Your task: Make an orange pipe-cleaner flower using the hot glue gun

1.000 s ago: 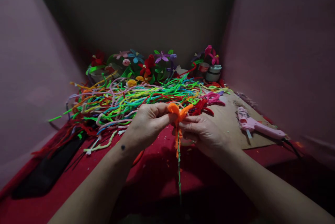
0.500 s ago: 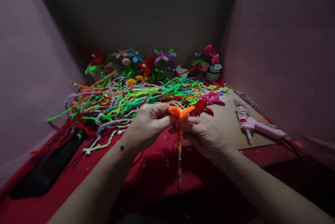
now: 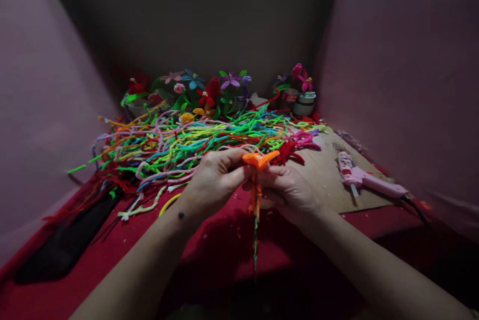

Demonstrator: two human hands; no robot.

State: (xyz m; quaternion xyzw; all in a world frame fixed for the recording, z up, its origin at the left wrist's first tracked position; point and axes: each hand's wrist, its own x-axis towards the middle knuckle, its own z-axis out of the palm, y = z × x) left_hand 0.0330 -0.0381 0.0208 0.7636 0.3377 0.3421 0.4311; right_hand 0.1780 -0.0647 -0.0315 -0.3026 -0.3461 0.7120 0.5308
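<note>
An orange pipe-cleaner flower [image 3: 261, 160] is held upright in front of me, its thin green and orange stem [image 3: 256, 235] hanging straight down below the fingers. On its left side, my left hand [image 3: 220, 173] pinches it between thumb and fingers, just under the petals. From the right, my right hand [image 3: 286, 188] closes on the base of the same flower, fingers curled. Where the fingertips meet the flower, the grip is partly hidden. Behind the hands lies a large pile of coloured pipe cleaners [image 3: 194, 135].
A pink glue gun [image 3: 374, 183] rests on a tan board [image 3: 333, 195] at the right. Finished flowers [image 3: 207, 93] stand along the back, near a lidded jar [image 3: 305, 104]. A dark flat object [image 3: 67, 240] lies at the left on the red cloth [image 3: 130, 260].
Both hands keep their hold, and the flower shifts very slightly. A yellow curved piece now shows beside my left wrist, and the left forearm has moved a little right.
</note>
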